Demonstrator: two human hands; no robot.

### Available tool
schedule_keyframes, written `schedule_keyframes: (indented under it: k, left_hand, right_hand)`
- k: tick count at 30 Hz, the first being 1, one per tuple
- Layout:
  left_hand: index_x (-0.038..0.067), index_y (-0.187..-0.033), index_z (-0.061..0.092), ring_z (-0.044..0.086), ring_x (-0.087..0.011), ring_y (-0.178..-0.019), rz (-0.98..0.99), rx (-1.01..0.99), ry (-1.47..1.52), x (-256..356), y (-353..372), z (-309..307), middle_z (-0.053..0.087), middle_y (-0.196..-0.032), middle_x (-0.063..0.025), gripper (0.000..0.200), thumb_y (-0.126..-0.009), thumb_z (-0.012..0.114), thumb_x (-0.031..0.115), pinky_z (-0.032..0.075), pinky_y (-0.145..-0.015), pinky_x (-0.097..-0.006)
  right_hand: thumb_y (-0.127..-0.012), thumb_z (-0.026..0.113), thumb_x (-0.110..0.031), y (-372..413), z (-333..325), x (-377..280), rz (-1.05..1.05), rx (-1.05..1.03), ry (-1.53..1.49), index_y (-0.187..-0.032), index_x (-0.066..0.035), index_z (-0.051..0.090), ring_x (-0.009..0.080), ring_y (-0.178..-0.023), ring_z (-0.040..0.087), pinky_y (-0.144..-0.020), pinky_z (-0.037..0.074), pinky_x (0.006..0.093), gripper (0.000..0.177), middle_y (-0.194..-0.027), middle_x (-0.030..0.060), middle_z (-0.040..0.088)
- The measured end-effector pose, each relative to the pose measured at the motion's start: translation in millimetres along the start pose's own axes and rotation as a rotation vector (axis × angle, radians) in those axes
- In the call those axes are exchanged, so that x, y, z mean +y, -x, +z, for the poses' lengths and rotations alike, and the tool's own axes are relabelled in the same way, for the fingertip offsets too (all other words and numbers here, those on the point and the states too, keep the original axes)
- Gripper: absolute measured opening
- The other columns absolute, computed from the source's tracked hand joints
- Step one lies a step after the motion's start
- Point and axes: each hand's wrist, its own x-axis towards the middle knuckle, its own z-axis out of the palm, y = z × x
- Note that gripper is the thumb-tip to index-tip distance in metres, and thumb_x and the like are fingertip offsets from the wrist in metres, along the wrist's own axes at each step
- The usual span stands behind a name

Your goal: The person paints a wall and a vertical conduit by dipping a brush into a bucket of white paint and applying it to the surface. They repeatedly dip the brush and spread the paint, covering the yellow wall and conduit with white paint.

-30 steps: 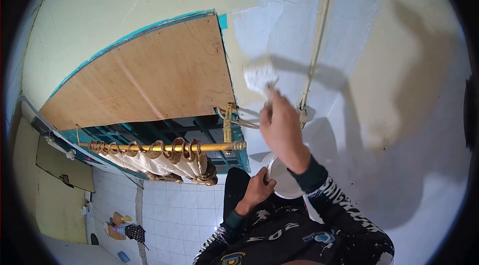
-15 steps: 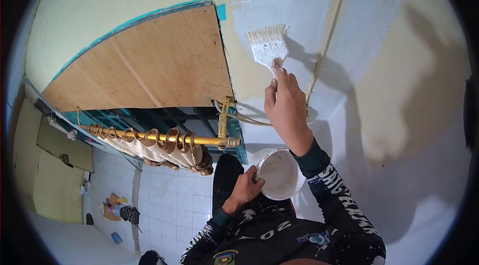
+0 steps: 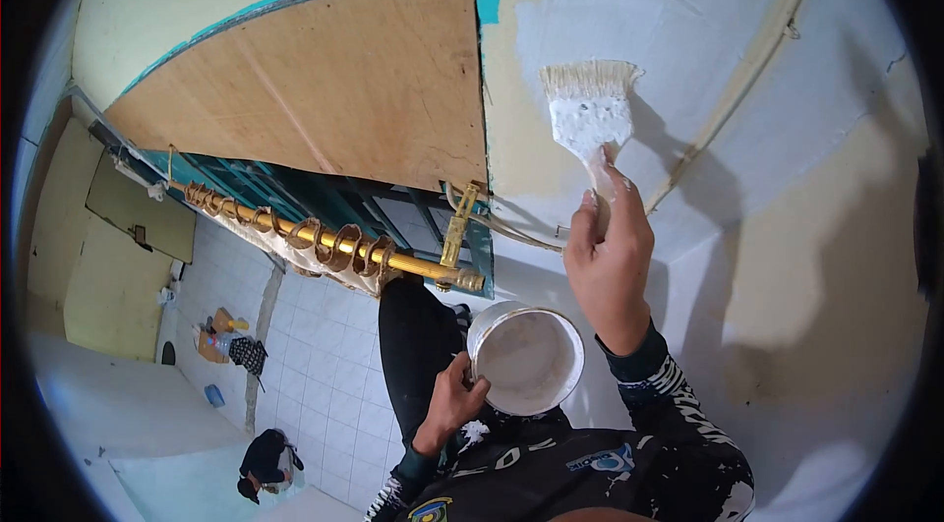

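My right hand [image 3: 615,261] grips the handle of a wide paintbrush [image 3: 592,114], its head coated in white paint and its bristles pointing up against the wall [image 3: 551,40]. White paint covers part of that wall around the brush, with pale yellow showing beside it. Lower down, my left hand [image 3: 454,404] is closed on the rim of a white bucket [image 3: 575,350], which is tilted toward me. Greyish-white paint [image 3: 526,365] lies inside the bucket.
A plywood panel [image 3: 324,80] in a teal frame fills the wall to the left. Below it a gold curtain rod [image 3: 324,235] with a bunched curtain juts out by my left arm. A cable conduit [image 3: 737,80] crosses the wall. Far below, a person [image 3: 265,463] is near the tiled floor [image 3: 329,384].
The view has shifted, and the person below now shows more fully. My right hand with the paintbrush appears farther right; the bucket appears slightly left and lower.
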Motion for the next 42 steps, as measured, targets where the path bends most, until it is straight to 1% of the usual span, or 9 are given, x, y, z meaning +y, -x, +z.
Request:
schedule_keyframes:
  k: [6,8,15,17,21,23,28,32,42]
  left_hand:
    - [-0.003,-0.091,0.054,0.044,-0.0152,-0.062,-0.070,0.013,-0.014,-10,2,1,0.049,-0.068,-0.0112,0.023,-0.082,0.066,0.014,0.043,-0.058,-0.0363]
    - [-0.003,-0.093,0.053,0.050,-0.0235,-0.060,-0.061,-0.020,-0.067,-13,2,2,0.050,-0.067,-0.0162,0.025,-0.082,0.067,0.015,0.045,-0.060,-0.0393]
    - [-0.004,-0.095,0.056,0.053,-0.0225,-0.061,-0.080,-0.009,-0.107,-6,9,-10,0.054,-0.069,-0.0167,0.027,-0.083,0.068,0.017,0.046,-0.061,-0.0396]
    - [-0.005,-0.103,0.060,0.056,-0.0210,-0.063,-0.064,0.023,-0.073,-7,7,-11,0.059,-0.071,-0.0190,0.031,-0.083,0.068,0.017,0.047,-0.062,-0.0386]
    - [-0.004,-0.086,0.050,0.043,-0.0166,-0.061,-0.083,0.006,-0.107,-4,11,-10,0.047,-0.065,-0.0121,0.026,-0.082,0.066,0.016,0.040,-0.057,-0.0371]
    - [-0.004,-0.090,0.053,0.048,-0.0200,-0.060,-0.089,0.014,-0.136,-10,15,-10,0.051,-0.065,-0.0153,0.026,-0.081,0.067,0.016,0.043,-0.058,-0.0381]
    - [-0.003,-0.090,0.053,0.048,-0.0225,-0.058,-0.095,0.117,-0.083,-20,28,-10,0.055,-0.067,-0.0177,0.026,-0.080,0.068,0.016,0.044,-0.058,-0.0388]
    - [-0.003,-0.087,0.051,0.043,-0.0164,-0.060,-0.083,0.161,-0.012,-41,39,-12,0.049,-0.067,-0.0120,0.023,-0.082,0.066,0.014,0.042,-0.057,-0.0363]
    - [-0.003,-0.086,0.051,0.044,-0.0174,-0.059,-0.008,0.114,-0.057,-44,35,-26,0.049,-0.065,-0.0122,0.022,-0.082,0.065,0.014,0.043,-0.057,-0.0359]
  right_hand:
    - [-0.090,0.057,0.007,2,-3,2,0.039,-0.003,-0.007,-0.133,0.006,0.055,0.0370,-0.070,0.060,-0.059,0.047,0.0427,0.044,-0.086,0.0196,0.055]
    - [-0.090,0.058,0.007,2,-5,0,0.049,-0.017,-0.014,-0.133,0.006,0.055,0.0367,-0.070,0.060,-0.059,0.047,0.0425,0.044,-0.086,0.0195,0.055]
    - [-0.089,0.058,0.008,2,-7,2,0.054,-0.031,-0.034,-0.134,0.006,0.054,0.0363,-0.072,0.062,-0.060,0.049,0.0420,0.045,-0.089,0.0206,0.056]
    - [-0.092,0.057,0.006,1,-10,-1,0.112,-0.070,-0.020,-0.125,0.012,0.057,0.0390,-0.097,0.070,-0.084,0.055,0.0390,0.033,-0.114,0.0277,0.068]
    - [-0.093,0.057,0.006,0,-9,1,0.107,-0.074,-0.029,-0.125,0.011,0.057,0.0379,-0.095,0.069,-0.083,0.055,0.0389,0.033,-0.114,0.0277,0.068]
    - [-0.090,0.057,0.008,2,-4,7,0.016,0.001,-0.064,-0.133,0.005,0.056,0.0344,-0.071,0.062,-0.060,0.049,0.0402,0.044,-0.089,0.0192,0.057]
    - [-0.090,0.057,0.007,3,-4,8,0.026,-0.005,-0.053,-0.132,0.005,0.057,0.0310,-0.069,0.062,-0.060,0.049,0.0387,0.042,-0.088,0.0186,0.058]
    - [-0.090,0.058,0.007,3,-1,4,0.016,0.033,-0.017,-0.132,0.005,0.057,0.0284,-0.069,0.063,-0.060,0.050,0.0364,0.042,-0.092,0.0194,0.061]
    - [-0.090,0.058,0.006,3,-3,-5,-0.019,0.062,0.035,-0.132,0.006,0.056,0.0310,-0.072,0.065,-0.063,0.051,0.0389,0.042,-0.093,0.0215,0.063]
